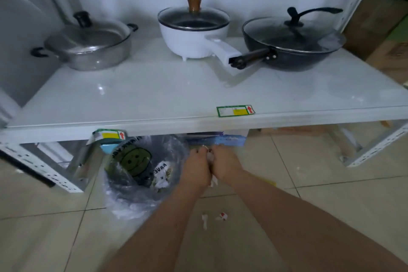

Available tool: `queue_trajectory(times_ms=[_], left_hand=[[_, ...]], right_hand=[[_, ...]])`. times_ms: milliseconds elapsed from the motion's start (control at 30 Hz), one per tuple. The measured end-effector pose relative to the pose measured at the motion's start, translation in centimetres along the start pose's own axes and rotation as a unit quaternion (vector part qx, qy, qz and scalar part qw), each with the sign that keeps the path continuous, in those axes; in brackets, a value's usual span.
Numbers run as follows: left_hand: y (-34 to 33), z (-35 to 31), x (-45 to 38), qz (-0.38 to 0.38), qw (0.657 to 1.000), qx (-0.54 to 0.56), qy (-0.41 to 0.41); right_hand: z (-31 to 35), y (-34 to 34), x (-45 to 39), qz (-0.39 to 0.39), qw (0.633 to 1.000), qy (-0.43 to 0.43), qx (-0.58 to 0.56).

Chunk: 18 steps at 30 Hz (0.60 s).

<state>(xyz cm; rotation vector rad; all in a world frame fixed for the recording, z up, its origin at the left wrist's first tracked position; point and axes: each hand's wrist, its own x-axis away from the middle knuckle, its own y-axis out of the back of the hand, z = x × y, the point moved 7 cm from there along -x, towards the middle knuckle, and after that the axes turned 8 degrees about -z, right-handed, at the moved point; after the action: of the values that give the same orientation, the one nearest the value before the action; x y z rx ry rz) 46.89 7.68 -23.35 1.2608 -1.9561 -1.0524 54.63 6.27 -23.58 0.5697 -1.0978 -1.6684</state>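
My left hand (197,166) and my right hand (225,164) are pressed together low over the tiled floor, just in front of the white shelf's edge. Between them they grip a crumpled piece of white paper (213,181), which pokes out above and below the fingers. Right beside my left hand stands a bin lined with a clear plastic bag (134,174) printed with a smiley face, and crumpled paper lies inside it. Two small paper scraps (222,216) lie on the floor below my wrists.
A white shelf (154,95) carries a steel lidded pot (88,44), a white electric pot (194,31) with a glass lid and a black wok (293,42) with a glass lid. Labels stick to the shelf edge. Cardboard boxes (379,35) stand at the right.
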Motion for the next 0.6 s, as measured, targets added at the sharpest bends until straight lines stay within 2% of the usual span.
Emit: queue_trajectory(times_ms=[133, 300, 467, 600], left_hand=[[4.6, 3.2, 0.2, -0.039, 0.999, 0.003, 0.004], [7.0, 9.3, 0.4, -0.063, 0.997, 0.005, 0.04], [6.9, 12.9, 0.8, -0.038, 0.996, -0.013, 0.082], [6.0, 14.2, 1.6, -0.026, 0.992, -0.023, 0.118]], right_hand=[[5.7, 0.0, -0.1, -0.012, 0.998, 0.054, -0.015], [10.8, -4.0, -0.6, 0.007, 0.995, 0.098, -0.028], [11.5, -7.5, -1.0, 0.071, 0.994, 0.082, -0.033], [10.2, -7.8, -0.5, 0.101, 0.992, 0.068, -0.018]])
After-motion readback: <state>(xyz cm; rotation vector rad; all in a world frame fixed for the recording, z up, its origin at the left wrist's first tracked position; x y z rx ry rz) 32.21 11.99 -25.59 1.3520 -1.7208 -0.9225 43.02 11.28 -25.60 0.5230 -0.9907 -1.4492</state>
